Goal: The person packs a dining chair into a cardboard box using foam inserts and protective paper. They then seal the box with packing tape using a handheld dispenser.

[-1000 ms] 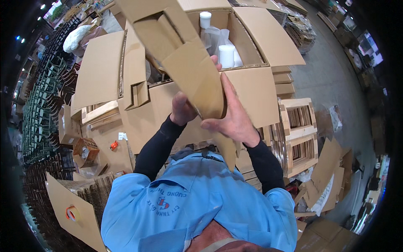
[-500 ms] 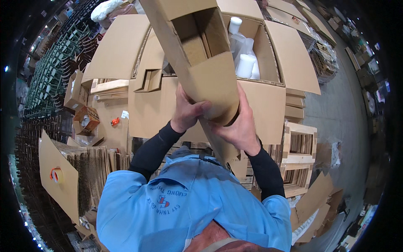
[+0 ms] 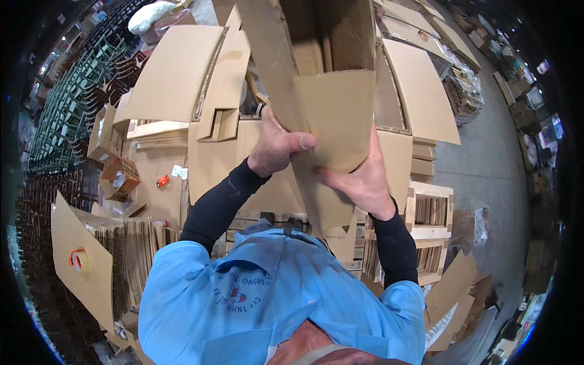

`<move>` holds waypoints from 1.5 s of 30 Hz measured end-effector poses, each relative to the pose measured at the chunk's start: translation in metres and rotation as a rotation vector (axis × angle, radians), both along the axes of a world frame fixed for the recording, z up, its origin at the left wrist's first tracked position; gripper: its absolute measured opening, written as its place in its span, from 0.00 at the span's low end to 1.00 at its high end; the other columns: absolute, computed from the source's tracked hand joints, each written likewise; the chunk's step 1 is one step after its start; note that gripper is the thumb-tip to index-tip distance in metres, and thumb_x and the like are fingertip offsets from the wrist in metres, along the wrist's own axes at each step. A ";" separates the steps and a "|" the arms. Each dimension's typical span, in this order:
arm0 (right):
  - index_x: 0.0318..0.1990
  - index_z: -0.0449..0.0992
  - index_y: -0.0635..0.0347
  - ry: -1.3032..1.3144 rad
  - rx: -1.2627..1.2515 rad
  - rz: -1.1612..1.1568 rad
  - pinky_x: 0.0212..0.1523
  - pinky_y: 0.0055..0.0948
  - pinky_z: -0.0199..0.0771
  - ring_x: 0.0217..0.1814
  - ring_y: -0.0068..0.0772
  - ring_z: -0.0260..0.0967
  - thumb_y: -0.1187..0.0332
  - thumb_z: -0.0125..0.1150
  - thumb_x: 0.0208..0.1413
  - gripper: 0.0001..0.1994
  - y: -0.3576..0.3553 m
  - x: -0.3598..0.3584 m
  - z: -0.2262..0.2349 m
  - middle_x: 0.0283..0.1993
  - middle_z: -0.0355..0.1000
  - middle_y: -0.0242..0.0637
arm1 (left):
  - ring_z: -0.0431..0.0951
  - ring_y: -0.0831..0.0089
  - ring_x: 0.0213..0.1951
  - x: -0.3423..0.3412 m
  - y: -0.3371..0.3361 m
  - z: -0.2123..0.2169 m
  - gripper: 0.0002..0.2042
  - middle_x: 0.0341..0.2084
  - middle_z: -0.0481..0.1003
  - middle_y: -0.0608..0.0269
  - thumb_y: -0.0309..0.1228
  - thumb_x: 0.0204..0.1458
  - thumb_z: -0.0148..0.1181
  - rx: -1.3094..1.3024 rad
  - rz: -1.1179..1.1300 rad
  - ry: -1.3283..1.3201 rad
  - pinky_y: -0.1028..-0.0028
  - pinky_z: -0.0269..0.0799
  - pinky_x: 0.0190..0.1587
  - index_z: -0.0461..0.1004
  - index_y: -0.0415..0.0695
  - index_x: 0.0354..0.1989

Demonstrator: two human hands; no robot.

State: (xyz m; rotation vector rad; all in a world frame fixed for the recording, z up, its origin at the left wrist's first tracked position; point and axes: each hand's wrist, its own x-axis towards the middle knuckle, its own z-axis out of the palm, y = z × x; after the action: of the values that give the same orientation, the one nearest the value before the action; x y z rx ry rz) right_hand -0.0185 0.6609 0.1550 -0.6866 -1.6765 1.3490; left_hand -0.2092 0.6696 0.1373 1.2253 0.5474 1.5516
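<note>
A long, folded brown cardboard box (image 3: 334,121) is tilted up in front of me, its open hollow facing up at the far end. My left hand (image 3: 277,146) grips its left side, thumb lying across the front face. Opposite it, my right hand (image 3: 365,185) clasps the right side, thumb also toward the middle; the other fingers are mostly hidden. Behind stands a large open carton (image 3: 243,164), its flaps spread outward. A second folded cardboard piece (image 3: 228,79) sits at the carton's left side. Most of the carton's inside is covered by the box I hold.
A tape roll (image 3: 79,260) rests on a cardboard sheet at left, beside stacked cardboard (image 3: 137,249). An orange tape dispenser (image 3: 162,181) lies near a small open box (image 3: 120,178). Wooden frames (image 3: 431,210) stand at right. Green chair frames (image 3: 79,103) fill the far left.
The folded box has shifted right and come up closer to me, its hollow now larger in view. The white rolls in the carton have become hidden behind it. Both hands keep their grip.
</note>
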 end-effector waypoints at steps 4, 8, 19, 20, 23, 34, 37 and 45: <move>0.70 0.44 0.61 0.041 0.059 -0.025 0.69 0.41 0.59 0.71 0.39 0.54 0.64 0.81 0.41 0.54 0.008 -0.011 0.001 0.66 0.55 0.44 | 0.74 0.71 0.53 -0.008 0.020 0.021 0.44 0.51 0.74 0.59 0.44 0.36 0.80 -0.051 -0.237 -0.135 0.70 0.70 0.57 0.64 0.35 0.61; 0.72 0.42 0.61 0.063 0.191 -0.149 0.70 0.43 0.56 0.71 0.41 0.53 0.61 0.82 0.40 0.58 0.017 -0.020 0.039 0.67 0.54 0.44 | 0.75 0.71 0.51 -0.025 0.040 0.083 0.42 0.50 0.75 0.59 0.40 0.38 0.80 0.117 -0.234 0.092 0.70 0.70 0.57 0.65 0.34 0.60; 0.70 0.59 0.58 -0.748 1.455 -0.568 0.74 0.48 0.53 0.74 0.48 0.55 0.45 0.76 0.40 0.50 -0.015 0.035 0.224 0.71 0.59 0.49 | 0.81 0.60 0.38 -0.116 0.083 0.238 0.36 0.37 0.79 0.54 0.39 0.31 0.80 1.115 0.403 1.799 0.67 0.76 0.44 0.72 0.42 0.52; 0.69 0.61 0.59 -0.904 1.372 -0.479 0.74 0.48 0.52 0.75 0.49 0.54 0.42 0.76 0.39 0.51 -0.011 0.027 0.229 0.72 0.58 0.49 | 0.81 0.58 0.36 -0.106 0.078 0.234 0.34 0.35 0.78 0.54 0.39 0.33 0.79 1.209 0.412 1.835 0.65 0.76 0.43 0.72 0.43 0.51; 0.73 0.51 0.59 -1.098 0.751 -0.166 0.74 0.42 0.52 0.73 0.48 0.55 0.51 0.80 0.37 0.57 0.035 0.023 0.195 0.70 0.59 0.49 | 0.80 0.56 0.42 -0.060 0.057 0.240 0.23 0.37 0.78 0.52 0.41 0.43 0.71 1.292 0.357 1.970 0.60 0.72 0.50 0.74 0.43 0.45; 0.69 0.56 0.66 -0.512 0.416 -0.227 0.66 0.33 0.63 0.64 0.38 0.66 0.67 0.77 0.34 0.51 0.136 -0.001 0.093 0.62 0.68 0.46 | 0.79 0.60 0.44 -0.069 0.129 0.178 0.19 0.41 0.76 0.49 0.41 0.46 0.66 1.607 0.594 1.726 0.62 0.75 0.51 0.75 0.42 0.42; 0.66 0.61 0.68 -0.285 0.198 -0.158 0.57 0.31 0.74 0.54 0.34 0.74 0.69 0.75 0.37 0.45 0.184 0.033 0.094 0.55 0.73 0.45 | 0.74 0.50 0.53 -0.090 0.157 0.126 0.30 0.47 0.74 0.48 0.45 0.40 0.75 1.219 0.934 1.389 0.55 0.69 0.55 0.72 0.43 0.50; 0.61 0.66 0.67 0.389 -0.279 0.134 0.46 0.35 0.84 0.45 0.35 0.80 0.66 0.63 0.50 0.29 0.293 0.123 0.007 0.50 0.76 0.44 | 0.44 0.30 0.71 -0.185 0.278 -0.067 0.57 0.71 0.46 0.35 0.66 0.31 0.72 -0.847 0.803 1.723 0.27 0.48 0.62 0.55 0.57 0.72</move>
State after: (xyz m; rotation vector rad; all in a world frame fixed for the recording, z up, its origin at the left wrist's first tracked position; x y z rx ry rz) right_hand 0.1046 0.9539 0.1615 -0.4344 -1.2548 1.7093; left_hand -0.3945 0.9471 0.0701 1.3960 2.6668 0.1654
